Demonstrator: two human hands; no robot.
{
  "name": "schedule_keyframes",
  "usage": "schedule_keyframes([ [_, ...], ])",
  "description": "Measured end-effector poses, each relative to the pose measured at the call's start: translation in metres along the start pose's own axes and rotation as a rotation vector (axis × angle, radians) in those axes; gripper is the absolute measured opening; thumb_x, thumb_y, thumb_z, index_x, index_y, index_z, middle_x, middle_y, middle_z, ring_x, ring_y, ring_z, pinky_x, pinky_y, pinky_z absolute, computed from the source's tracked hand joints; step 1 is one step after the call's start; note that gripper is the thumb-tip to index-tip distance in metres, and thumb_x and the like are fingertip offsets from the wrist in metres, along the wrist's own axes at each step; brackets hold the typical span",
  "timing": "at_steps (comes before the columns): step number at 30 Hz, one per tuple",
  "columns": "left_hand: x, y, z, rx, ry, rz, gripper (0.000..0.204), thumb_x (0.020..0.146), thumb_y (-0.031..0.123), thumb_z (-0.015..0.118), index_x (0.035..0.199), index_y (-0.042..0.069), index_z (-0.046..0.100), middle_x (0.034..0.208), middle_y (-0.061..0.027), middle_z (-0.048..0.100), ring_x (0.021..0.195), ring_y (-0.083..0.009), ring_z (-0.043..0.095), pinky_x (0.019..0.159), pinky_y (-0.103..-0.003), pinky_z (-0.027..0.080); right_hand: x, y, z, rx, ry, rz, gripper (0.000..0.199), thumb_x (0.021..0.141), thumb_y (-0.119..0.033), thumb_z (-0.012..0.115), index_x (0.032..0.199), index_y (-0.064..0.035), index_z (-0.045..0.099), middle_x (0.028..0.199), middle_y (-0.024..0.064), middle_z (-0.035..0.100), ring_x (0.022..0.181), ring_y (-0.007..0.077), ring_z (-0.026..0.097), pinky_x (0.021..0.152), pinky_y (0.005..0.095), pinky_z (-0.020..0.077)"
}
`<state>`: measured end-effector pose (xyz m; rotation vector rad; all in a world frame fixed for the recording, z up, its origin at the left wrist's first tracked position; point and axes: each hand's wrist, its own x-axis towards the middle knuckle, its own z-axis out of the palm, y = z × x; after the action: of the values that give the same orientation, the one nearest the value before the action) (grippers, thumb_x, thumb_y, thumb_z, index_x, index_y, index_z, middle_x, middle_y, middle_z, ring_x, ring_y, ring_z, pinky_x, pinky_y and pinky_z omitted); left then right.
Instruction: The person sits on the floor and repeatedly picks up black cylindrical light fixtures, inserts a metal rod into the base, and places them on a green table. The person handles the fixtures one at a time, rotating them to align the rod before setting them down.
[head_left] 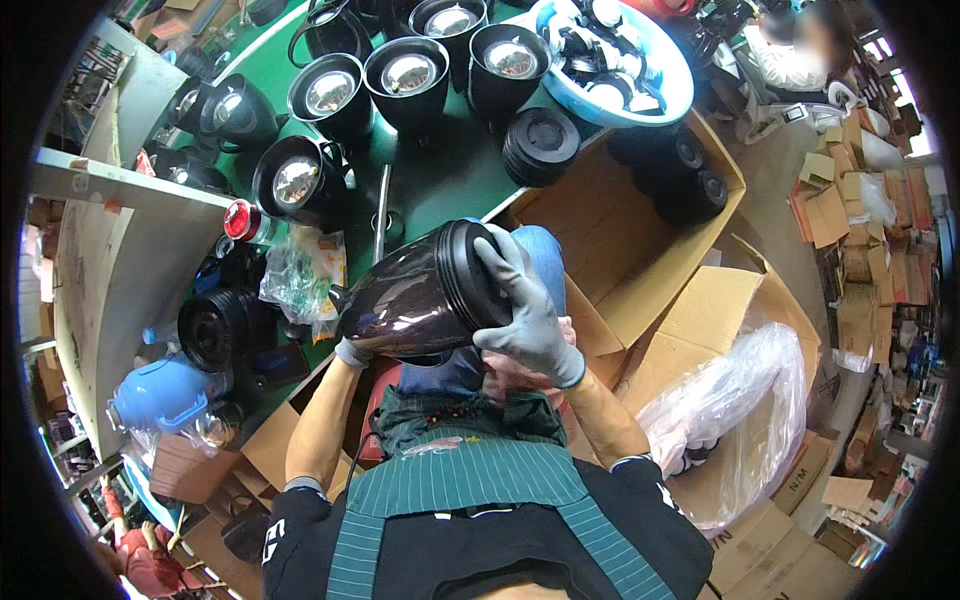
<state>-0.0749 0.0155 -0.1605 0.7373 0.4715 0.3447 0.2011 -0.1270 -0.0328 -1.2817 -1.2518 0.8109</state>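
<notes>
A glossy black vacuum jug [395, 300] lies tilted on its side above my lap, its spout end toward the left. My right hand [530, 310], in a grey glove, has its fingers spread around the ribbed black round base [465, 270] at the jug's right end. Below the jug's left part is my left hand [352, 352]; only its grey glove cuff shows, and the fingers are hidden behind the body. Just behind the jug, a metal rod [382, 215] stands up from the green table [440, 180]. A stack of black round bases [540, 145] sits on the table's edge.
Several open black jugs [408, 75] with silvery insides stand across the table. A blue basin [680, 75] of small parts is at the far right. Open cardboard boxes [640, 260] flank my right side, one holding clear plastic [745, 420]. Left are a plastic bag [305, 275] and blue jug [165, 392].
</notes>
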Motion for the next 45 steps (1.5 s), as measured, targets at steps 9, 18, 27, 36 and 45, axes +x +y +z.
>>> schedule_keyframes([
  [9, -0.026, -0.004, 0.016, 0.015, -0.081, -0.007, 0.054, 0.11, 0.034, 0.057, 0.148, -0.003, 0.061, 0.139, -0.0167, 0.071, 0.124, -0.0264, 0.07, 0.11, -0.042, 0.057, -0.045, -0.012, -0.01, -0.007, 0.04, -0.163, 0.116, 0.068, -0.059, 0.097, 0.163, -0.008, 0.054, 0.174, 0.0259, 0.033, 0.161, 0.0422, 0.032, 0.131, 0.048, 0.0247],
  [18, -0.029, 0.049, 0.063, 0.857, 0.336, 0.634, 0.044, 0.105, 0.026, 0.067, 0.136, -0.004, 0.071, 0.126, -0.013, 0.078, 0.113, -0.0237, 0.075, 0.104, -0.038, 0.059, -0.042, -0.038, -0.013, 0.349, 0.095, 0.148, 0.115, 0.088, -0.069, 0.08, 0.169, -0.0009, 0.037, 0.171, 0.0167, 0.04, 0.155, 0.028, 0.042, 0.131, 0.041, 0.0286],
  [27, -0.047, 0.105, 0.12, 1.469, 0.17, 0.971, 0.046, 0.09, 0.024, 0.077, 0.127, -0.004, 0.076, 0.126, -0.0233, 0.078, 0.114, -0.0366, 0.078, 0.1, -0.042, 0.06, -0.035, -0.032, -0.014, 0.481, 0.106, 0.402, 0.077, 0.119, -0.051, 0.038, 0.172, 0.0029, 0.022, 0.171, 0.0206, 0.04, 0.152, 0.0274, 0.047, 0.129, 0.0352, 0.029],
  [36, -0.038, 0.011, -0.003, -0.031, 0.056, -0.027, 0.059, 0.102, 0.004, 0.072, 0.157, 0.002, 0.051, 0.152, -0.0169, 0.062, 0.131, -0.0295, 0.066, 0.11, -0.045, 0.06, -0.038, -0.065, -0.013, -0.215, 0.11, -0.341, 0.101, 0.099, -0.079, 0.057, 0.162, 0.0002, 0.047, 0.157, 0.0351, 0.045, 0.143, 0.0522, 0.051, 0.121, 0.0539, 0.0387],
  [45, -0.044, 0.004, 0.06, 0.408, -0.451, -0.29, 0.063, 0.103, 0.013, 0.072, 0.161, 0.005, 0.048, 0.158, -0.016, 0.058, 0.137, -0.0301, 0.062, 0.116, -0.047, 0.055, -0.037, -0.109, -0.023, -0.389, -0.209, -0.665, 0.08, 0.077, -0.066, 0.086, 0.147, -0.0356, 0.064, 0.16, 0.0285, 0.043, 0.143, 0.0523, 0.05, 0.115, 0.0683, 0.0436],
])
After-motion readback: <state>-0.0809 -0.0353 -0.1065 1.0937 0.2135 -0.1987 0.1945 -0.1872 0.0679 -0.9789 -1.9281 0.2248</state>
